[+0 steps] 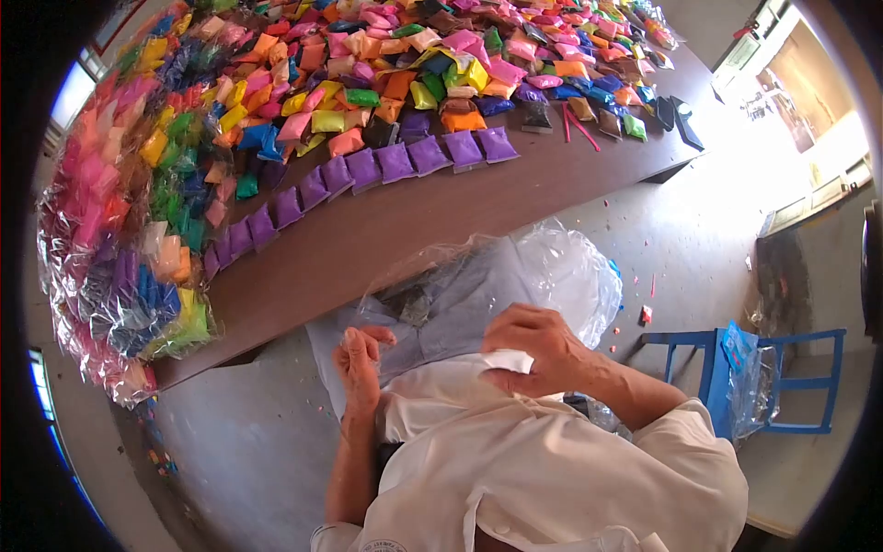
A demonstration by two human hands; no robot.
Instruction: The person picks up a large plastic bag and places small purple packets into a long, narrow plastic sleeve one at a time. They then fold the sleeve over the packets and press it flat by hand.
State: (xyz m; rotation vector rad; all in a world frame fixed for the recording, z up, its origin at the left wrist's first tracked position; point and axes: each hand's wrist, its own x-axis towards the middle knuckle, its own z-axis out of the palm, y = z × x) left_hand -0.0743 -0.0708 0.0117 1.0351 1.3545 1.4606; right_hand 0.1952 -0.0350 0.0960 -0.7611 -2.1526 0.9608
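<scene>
A large clear plastic bag (575, 267) lies across my lap, with a small dark packet (416, 308) showing at its left part. My left hand (361, 368) is at the bag's near left side, its fingers curled in toward the thumb; I cannot tell what is pinched there, if anything. Over the right side of my lap, my right hand (543, 351) is held with curved fingers and the thumb apart from them, and nothing shows in the gap. Beyond both hands, a row of purple packets (395, 164) runs along the brown table (368, 235).
Loose packets of many colours (368, 69) are heaped at the back of the table. Clear bags full of packets (120, 248) bulge over its left end. Pink strips (579, 127) and a black object (685, 124) lie toward the right. A blue chair (717, 382) stands at my right.
</scene>
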